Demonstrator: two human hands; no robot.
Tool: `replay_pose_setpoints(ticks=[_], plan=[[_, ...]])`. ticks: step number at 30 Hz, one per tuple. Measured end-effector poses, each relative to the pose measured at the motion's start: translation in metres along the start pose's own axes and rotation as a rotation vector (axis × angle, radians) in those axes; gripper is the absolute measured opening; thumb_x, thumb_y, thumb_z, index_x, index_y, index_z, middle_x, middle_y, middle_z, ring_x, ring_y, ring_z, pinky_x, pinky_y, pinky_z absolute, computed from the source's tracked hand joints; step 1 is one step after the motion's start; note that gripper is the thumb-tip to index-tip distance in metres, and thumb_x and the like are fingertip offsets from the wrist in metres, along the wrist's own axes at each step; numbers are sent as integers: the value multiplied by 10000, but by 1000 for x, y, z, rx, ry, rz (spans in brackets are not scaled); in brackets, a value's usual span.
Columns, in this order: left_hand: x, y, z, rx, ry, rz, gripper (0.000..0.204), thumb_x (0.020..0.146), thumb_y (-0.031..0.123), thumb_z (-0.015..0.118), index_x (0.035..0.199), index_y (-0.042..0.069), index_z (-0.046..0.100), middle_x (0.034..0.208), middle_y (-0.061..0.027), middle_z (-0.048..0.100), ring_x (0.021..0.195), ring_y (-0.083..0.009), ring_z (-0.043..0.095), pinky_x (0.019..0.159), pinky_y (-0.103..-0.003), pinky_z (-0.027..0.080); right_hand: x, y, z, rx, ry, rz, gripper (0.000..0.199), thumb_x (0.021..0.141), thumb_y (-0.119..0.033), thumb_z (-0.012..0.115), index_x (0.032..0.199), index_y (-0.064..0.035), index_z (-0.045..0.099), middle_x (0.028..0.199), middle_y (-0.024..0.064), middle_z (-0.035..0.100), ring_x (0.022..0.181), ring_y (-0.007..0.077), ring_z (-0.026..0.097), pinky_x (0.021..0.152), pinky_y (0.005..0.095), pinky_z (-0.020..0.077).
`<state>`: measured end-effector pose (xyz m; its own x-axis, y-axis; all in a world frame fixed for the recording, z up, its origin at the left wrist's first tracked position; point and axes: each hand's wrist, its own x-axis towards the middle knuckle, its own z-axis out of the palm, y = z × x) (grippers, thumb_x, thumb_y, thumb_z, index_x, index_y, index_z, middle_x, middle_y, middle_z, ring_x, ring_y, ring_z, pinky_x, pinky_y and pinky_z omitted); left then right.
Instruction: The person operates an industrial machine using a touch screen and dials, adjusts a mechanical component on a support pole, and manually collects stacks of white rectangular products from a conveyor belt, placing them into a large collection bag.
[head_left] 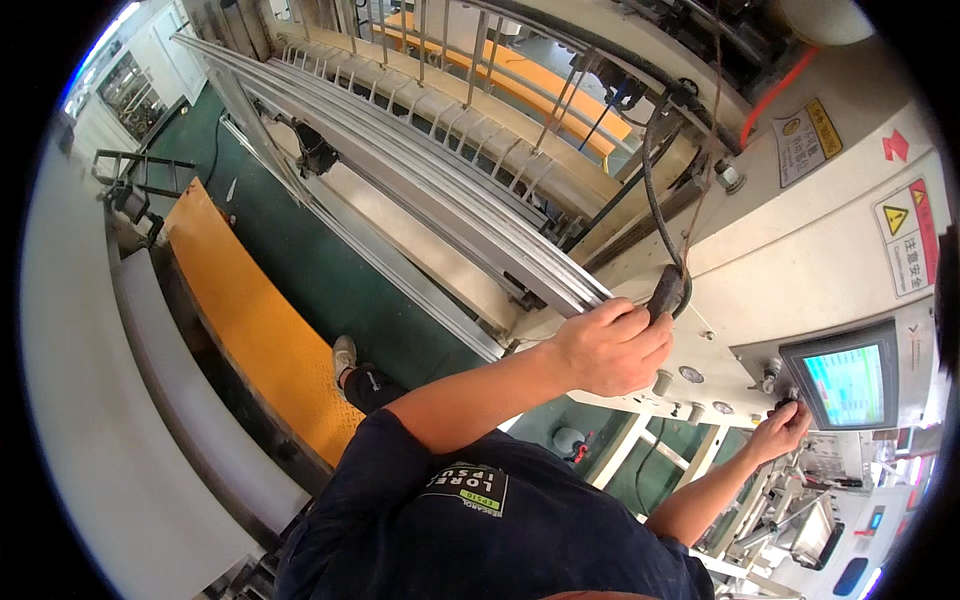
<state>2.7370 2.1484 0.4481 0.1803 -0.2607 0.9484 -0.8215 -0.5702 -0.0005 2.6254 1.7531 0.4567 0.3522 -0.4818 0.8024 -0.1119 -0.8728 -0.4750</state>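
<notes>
My left hand [615, 348] is closed at the end of a long aluminium rail [480, 225]. Its fingers curl round the lower end of a black cylindrical grip [664, 290], beside a hanging black cable [655, 190]. Over at the right, my right hand [780, 432] pinches a small dark knob [783, 405] at the edge of a control panel, its fingers largely covering it. Next to that hand a touchscreen [845, 378] is lit, set into the cream machine housing [760, 290].
Metal hooks [440, 125] line the machine behind the rail. A long orange step [255, 320] runs along the left over a green floor [270, 215], beside pale panels [120, 420]. Warning labels [905, 235] mark the housing. A cream frame [640, 450] stands below the panel.
</notes>
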Motion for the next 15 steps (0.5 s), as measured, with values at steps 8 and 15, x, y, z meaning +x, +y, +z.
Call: replay_pose_setpoints(ticks=[8, 15], plan=[[-1, 0, 1, 23, 24, 4, 220, 784, 244, 607, 863, 78, 728, 985, -42, 695, 805, -160, 601, 808, -309, 457, 0, -5, -3, -31, -33, 89, 286, 1052, -256, 556, 1136, -3, 661, 786, 85, 666, 595, 142, 616, 535, 295, 498], [0, -1, 2, 37, -5, 19, 195, 770, 255, 622, 854, 96, 699, 1019, -46, 704, 780, -142, 615, 758, -297, 463, -2, -7, -3, 52, -38, 103, 242, 1054, -203, 539, 1143, -4, 643, 794, 72, 655, 618, 123, 616, 563, 262, 516]])
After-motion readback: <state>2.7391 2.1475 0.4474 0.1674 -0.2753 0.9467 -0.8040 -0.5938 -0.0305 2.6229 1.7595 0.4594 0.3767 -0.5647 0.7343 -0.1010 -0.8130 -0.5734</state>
